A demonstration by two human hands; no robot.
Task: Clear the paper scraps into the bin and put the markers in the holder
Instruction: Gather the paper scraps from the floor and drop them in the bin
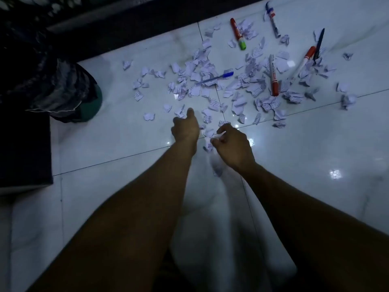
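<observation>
A glossy pale tiled floor [109,144] fills most of the view, its dark grout lines crossing near the centre and bright light glints showing at about 4 o'clock. A dark wall base or ledge [126,24] runs along 12 o'clock. At 9 o'clock sits a dark box-like object [23,152], too dim to identify.

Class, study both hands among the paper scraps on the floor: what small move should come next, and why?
Probably close the right hand on the paper scraps under its curled fingers and lift them toward the bin at left. The left hand is gathering nearby; the markers lie farther off.
</observation>
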